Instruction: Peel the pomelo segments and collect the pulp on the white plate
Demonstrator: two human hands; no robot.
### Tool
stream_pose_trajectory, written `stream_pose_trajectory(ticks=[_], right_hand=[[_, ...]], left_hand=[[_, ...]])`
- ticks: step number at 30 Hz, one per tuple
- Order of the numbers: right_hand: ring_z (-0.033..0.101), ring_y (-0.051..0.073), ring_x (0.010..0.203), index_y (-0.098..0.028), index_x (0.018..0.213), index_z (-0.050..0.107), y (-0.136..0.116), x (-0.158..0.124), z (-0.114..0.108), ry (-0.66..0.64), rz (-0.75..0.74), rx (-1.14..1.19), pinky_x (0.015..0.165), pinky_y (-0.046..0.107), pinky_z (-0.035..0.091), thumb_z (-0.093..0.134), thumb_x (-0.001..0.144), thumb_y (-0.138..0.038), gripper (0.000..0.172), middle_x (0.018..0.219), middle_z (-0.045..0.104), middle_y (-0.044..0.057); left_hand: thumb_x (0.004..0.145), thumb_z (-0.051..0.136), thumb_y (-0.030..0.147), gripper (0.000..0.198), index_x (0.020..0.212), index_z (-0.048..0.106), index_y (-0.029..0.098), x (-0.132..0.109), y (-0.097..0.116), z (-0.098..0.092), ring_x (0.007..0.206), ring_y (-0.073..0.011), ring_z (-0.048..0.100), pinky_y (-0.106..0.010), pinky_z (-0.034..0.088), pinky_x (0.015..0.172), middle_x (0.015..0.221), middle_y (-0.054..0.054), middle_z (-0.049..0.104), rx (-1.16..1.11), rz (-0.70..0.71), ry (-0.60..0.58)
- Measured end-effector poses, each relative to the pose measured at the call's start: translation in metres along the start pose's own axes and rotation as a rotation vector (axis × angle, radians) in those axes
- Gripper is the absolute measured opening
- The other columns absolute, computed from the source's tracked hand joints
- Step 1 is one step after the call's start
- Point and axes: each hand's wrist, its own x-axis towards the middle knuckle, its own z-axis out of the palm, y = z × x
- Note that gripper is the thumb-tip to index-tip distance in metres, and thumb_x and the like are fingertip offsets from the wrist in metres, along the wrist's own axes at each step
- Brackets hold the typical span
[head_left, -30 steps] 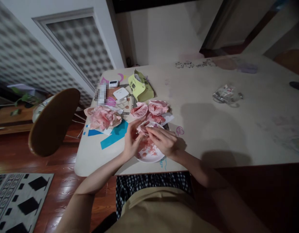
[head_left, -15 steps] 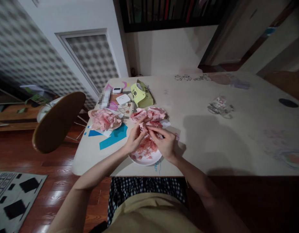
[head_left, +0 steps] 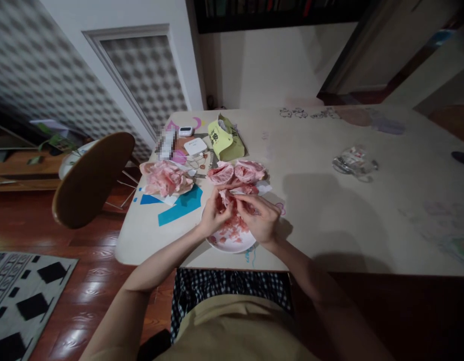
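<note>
Over a white plate [head_left: 232, 245], my left hand [head_left: 212, 215] is closed around a pinkish grapefruit piece [head_left: 226, 197]. My right hand [head_left: 260, 218] pinches at the same piece from the other side, its fingertips pressed together. Red bits of grapefruit pulp [head_left: 234, 233] lie scattered in the plate below. Just beyond the hands sit two larger peeled grapefruit chunks [head_left: 221, 173] with pale membrane. A heap of pink peel and membrane [head_left: 167, 178] rests to the left on white paper. What exactly is between the right fingertips is hidden.
A yellow-green bag [head_left: 227, 140], a white box [head_left: 195, 146] and a small white device [head_left: 185, 131] stand at the table's back left. Blue paper shapes [head_left: 181, 206] lie left of the plate. A clear glass item [head_left: 354, 161] is to the right. A brown chair [head_left: 92, 180] stands at left.
The whole view has shifted slightly, so the table items appear a little right and higher. Both hands remain at the grapefruit piece over the plate, with small finger shifts.
</note>
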Motion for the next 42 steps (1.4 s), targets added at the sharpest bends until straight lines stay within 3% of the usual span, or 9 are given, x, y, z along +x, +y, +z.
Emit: stream_pose_trajectory(ticks=[6,13,19,26,32,35,38,42], right_hand=[[0.080,0.016,0.083,-0.024,0.103,0.077,0.007,0.003,-0.003,0.010,-0.080,-0.097,0.081,0.028,0.067,0.063,0.095,-0.007,0.024,0.093,0.083,0.001],[0.077,0.020,0.110,-0.020,0.140,0.063,0.018,-0.011,-0.004,-0.082,-0.354,-0.089,0.097,0.035,0.067,0.064,0.093,0.000,0.051,0.118,0.080,0.007],[0.078,0.021,0.108,-0.018,0.144,0.060,0.018,-0.016,-0.001,-0.098,-0.367,-0.133,0.095,0.034,0.068,0.070,0.093,-0.006,0.053,0.116,0.080,0.008],[0.078,0.017,0.087,-0.020,0.119,0.072,0.014,-0.011,0.003,-0.052,-0.249,-0.139,0.085,0.029,0.067,0.066,0.095,-0.006,0.029,0.095,0.081,0.004],[0.077,0.016,0.082,-0.020,0.108,0.073,0.019,-0.011,0.003,-0.071,-0.224,-0.215,0.082,0.029,0.066,0.063,0.095,-0.005,0.021,0.090,0.079,0.004],[0.079,0.019,0.090,-0.017,0.114,0.072,0.026,-0.014,0.001,-0.102,-0.289,-0.258,0.087,0.032,0.067,0.064,0.094,-0.004,0.026,0.094,0.080,0.007],[0.077,0.023,0.111,-0.016,0.127,0.069,0.032,-0.017,-0.003,-0.141,-0.378,-0.239,0.097,0.036,0.067,0.065,0.093,-0.003,0.037,0.114,0.080,0.011],[0.072,0.023,0.123,-0.015,0.140,0.062,0.030,-0.018,-0.006,-0.180,-0.418,-0.138,0.104,0.038,0.066,0.064,0.094,-0.004,0.047,0.131,0.075,0.012]], left_hand=[[0.098,0.060,0.030,0.032,0.129,0.061,0.022,-0.005,0.001,0.001,0.115,-0.0225,0.071,-0.038,0.054,0.109,0.131,-0.011,0.072,0.049,0.078,-0.024],[0.107,0.051,0.031,0.048,0.154,0.047,0.024,0.000,-0.007,-0.003,0.148,-0.0242,0.052,-0.042,0.041,0.126,0.157,-0.013,0.055,0.134,0.178,0.072],[0.109,0.047,0.028,0.049,0.157,0.043,0.024,-0.003,-0.009,-0.003,0.145,-0.0233,0.055,-0.040,0.045,0.122,0.152,-0.014,0.060,0.244,0.273,0.044],[0.108,0.048,0.029,0.048,0.155,0.044,0.023,-0.005,-0.002,0.000,0.141,-0.0226,0.056,-0.039,0.047,0.119,0.148,-0.015,0.061,0.275,0.271,0.009],[0.106,0.054,0.026,0.029,0.133,0.060,0.020,-0.001,0.002,-0.004,0.112,-0.0191,0.068,-0.032,0.056,0.099,0.118,-0.010,0.071,0.346,0.224,0.045],[0.105,0.052,0.019,0.027,0.130,0.061,0.019,0.000,0.002,-0.010,0.110,-0.0189,0.069,-0.032,0.057,0.096,0.116,-0.011,0.072,0.425,0.282,-0.002],[0.104,0.051,0.013,0.036,0.138,0.057,0.018,-0.002,-0.001,-0.017,0.115,-0.0198,0.070,-0.034,0.058,0.098,0.123,-0.013,0.072,0.474,0.417,-0.042],[0.102,0.055,0.013,0.041,0.142,0.055,0.020,-0.007,-0.002,-0.018,0.112,-0.0199,0.073,-0.033,0.061,0.095,0.124,-0.013,0.074,0.448,0.464,-0.004]])
